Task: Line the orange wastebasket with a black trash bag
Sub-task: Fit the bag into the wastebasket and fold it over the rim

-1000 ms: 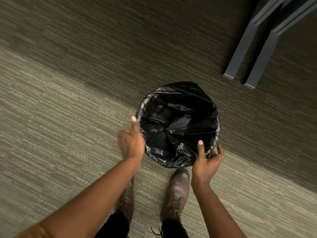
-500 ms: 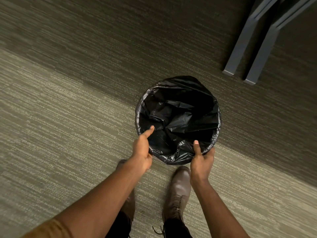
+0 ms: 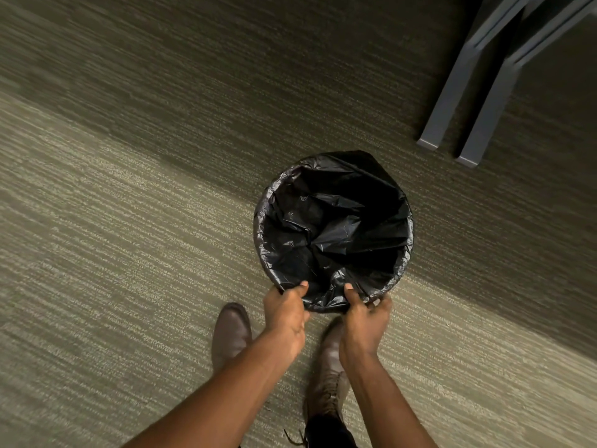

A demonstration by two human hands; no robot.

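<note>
Wastebasket (image 3: pixel 407 253) sits on the carpet (image 3: pixel 129 253) right of centre, just ahead of the person's feet; its orange body isn't visible from this top-down view, everything is covered by plastic. Black trash bag (image 3: pixel 332 234) is inside it, mouth folded out over the rim all the way round, film crumpled and sagging in loose folds toward the bottom. Far edge of the bag stands up in a small peak above the rim.

Left hand (image 3: pixel 286 315) is clamped on the bag's folded edge at the near-left of the rim, thumb on top of the film, fingers curled under. Right hand (image 3: pixel 366 321) is pinching the same edge at the near-right, thumb pressed inside the lip, fingers wrapped on the outside. Hands are near each other but not touching, a short stretch of bag edge between them.

Below the hands: two brown lace-up boots, left boot (image 3: pixel 231 334) and right boot (image 3: pixel 328 379), flat on the carpet, right one partly hidden under the right wrist. Dark trouser leg (image 3: pixel 329 433) at the bottom edge.

Two grey metal furniture legs (image 3: pixel 465 101) angle down at upper right, well apart from the basket. Carpet is striped olive, darker band across the upper part
</note>
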